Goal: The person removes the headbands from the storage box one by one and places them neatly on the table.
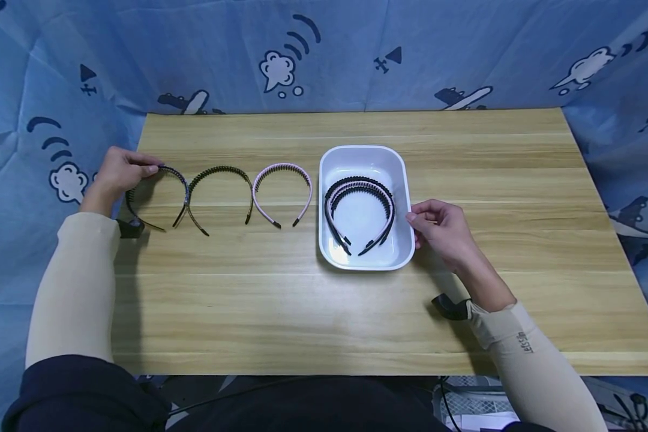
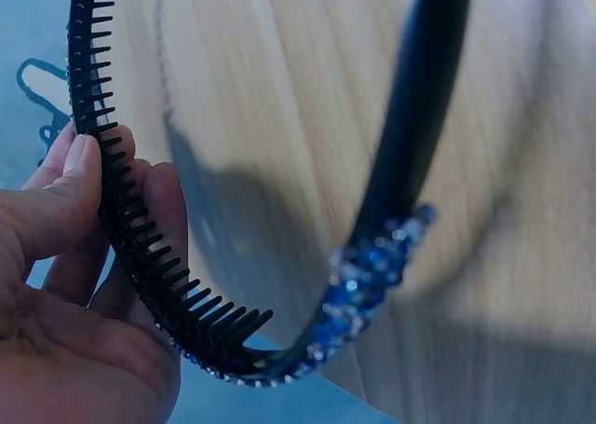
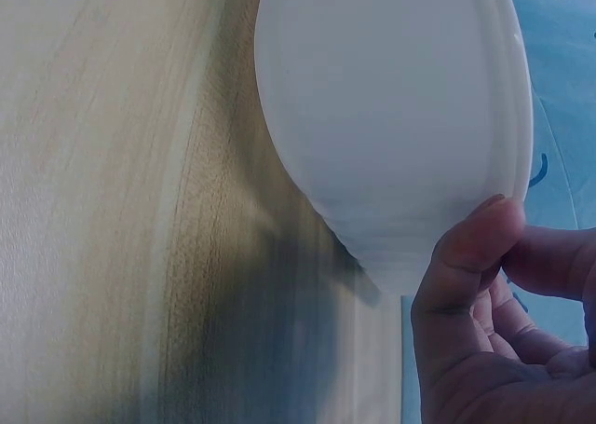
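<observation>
At the left end of the table, my left hand (image 1: 120, 174) pinches a black toothed headband studded with blue stones (image 1: 186, 191). In the left wrist view its comb teeth (image 2: 144, 233) face inward and the thumb lies against the band. To its right lie a dark, gold-tinged headband (image 1: 218, 170) and a pink headband (image 1: 281, 165), lined up in a row with their ends toward me. My right hand (image 1: 443, 231) grips the right rim of a white plastic tray (image 1: 335, 163) between thumb and fingers. Several black and pink headbands (image 1: 359, 179) sit nested inside the tray.
The wooden table (image 1: 302, 324) ends at a front edge close to my body. Blue patterned cloth (image 1: 335, 54) hangs behind it and along both sides. Below the front right edge is a white basket (image 1: 472, 399) with papers.
</observation>
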`<state>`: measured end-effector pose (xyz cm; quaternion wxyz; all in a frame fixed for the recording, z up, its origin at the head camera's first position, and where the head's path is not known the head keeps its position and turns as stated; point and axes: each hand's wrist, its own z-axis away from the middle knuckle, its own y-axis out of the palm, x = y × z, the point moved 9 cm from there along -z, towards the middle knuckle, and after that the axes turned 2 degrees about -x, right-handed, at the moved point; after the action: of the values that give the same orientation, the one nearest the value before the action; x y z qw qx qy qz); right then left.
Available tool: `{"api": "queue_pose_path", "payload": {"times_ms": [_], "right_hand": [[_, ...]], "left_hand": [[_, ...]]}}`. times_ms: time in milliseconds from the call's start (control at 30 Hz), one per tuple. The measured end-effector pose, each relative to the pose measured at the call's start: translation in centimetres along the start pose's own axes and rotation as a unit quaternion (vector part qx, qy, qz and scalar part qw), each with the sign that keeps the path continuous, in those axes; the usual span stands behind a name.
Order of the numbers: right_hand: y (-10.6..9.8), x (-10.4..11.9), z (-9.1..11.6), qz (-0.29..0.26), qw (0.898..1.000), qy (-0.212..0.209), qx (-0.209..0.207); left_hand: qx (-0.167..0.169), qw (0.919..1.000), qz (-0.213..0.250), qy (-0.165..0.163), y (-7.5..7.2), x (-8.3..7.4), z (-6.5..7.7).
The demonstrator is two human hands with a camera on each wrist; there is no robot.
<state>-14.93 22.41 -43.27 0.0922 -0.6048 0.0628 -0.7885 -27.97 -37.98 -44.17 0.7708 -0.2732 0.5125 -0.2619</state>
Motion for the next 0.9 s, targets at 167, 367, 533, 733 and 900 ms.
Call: {"api": "queue_pose_path", "payload": {"times_ms": [167,367,533,733,900], "right_hand": [[0.02,0.01,-0.03,0.003,1.000,-0.001,0.000],[0.03,0.00,-0.04,-0.006,1.000,-0.001,0.000],[0.08,-0.01,-0.03,-0.012,1.000,0.001,0.002],[0.03,-0.06,-0.03,-0.009,1.000,0.004,0.002],[0.01,-0.13,-0.03,-0.013,1.000,0.009,0.003]], "left_hand": [[0.003,0.9999,0.008,-0.009,-0.24,0.38,0.10],[-0.003,0.9998,0.011,-0.016,-0.47,0.72,-0.04],[-0.005,0.9999,0.008,-0.008,-0.32,0.86,-0.19],[-0.018,0.9998,0.002,-0.001,-0.07,0.95,-0.34],[-0.029,0.9996,-0.002,-0.006,0.19,0.91,-0.37]]}}
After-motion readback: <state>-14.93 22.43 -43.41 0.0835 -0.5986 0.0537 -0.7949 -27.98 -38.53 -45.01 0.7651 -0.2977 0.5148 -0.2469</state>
